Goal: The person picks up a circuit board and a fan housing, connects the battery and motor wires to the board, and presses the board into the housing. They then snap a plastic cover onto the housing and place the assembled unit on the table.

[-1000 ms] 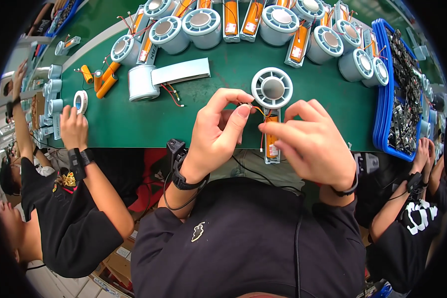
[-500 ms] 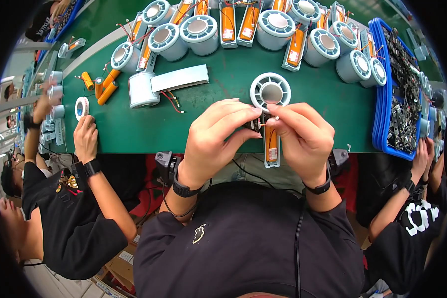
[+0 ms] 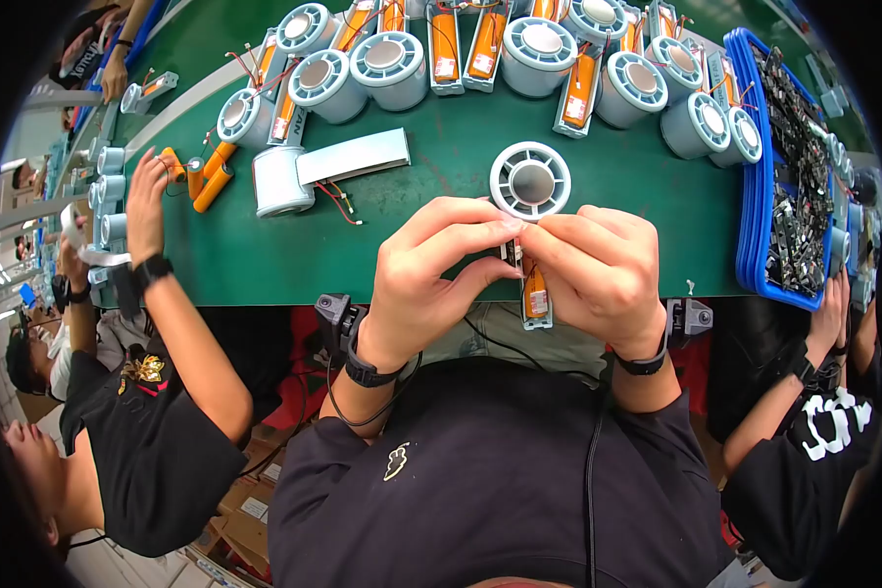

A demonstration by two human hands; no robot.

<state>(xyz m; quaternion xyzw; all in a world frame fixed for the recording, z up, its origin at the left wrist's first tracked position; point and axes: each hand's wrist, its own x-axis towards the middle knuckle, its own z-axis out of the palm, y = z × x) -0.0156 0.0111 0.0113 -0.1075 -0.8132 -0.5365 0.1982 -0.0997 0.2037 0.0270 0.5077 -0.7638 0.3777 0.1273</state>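
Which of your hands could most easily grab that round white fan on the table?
Probably the left hand: its fingertips sit beside the round white fan, which lies just above them, though both hands pinch the small orange part.

Small part pinched between fingers (image 3: 480, 230) mostly hidden; orange battery holder (image 3: 535, 299) half covered by right hand (image 3: 603, 269); blue tray (image 3: 759, 211) contents too small to identify.

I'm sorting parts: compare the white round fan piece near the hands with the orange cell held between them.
The white round fan piece is circular and lies flat on the green table, untouched; the orange cell is long and narrow, pinched at its top by the left hand and right hand.
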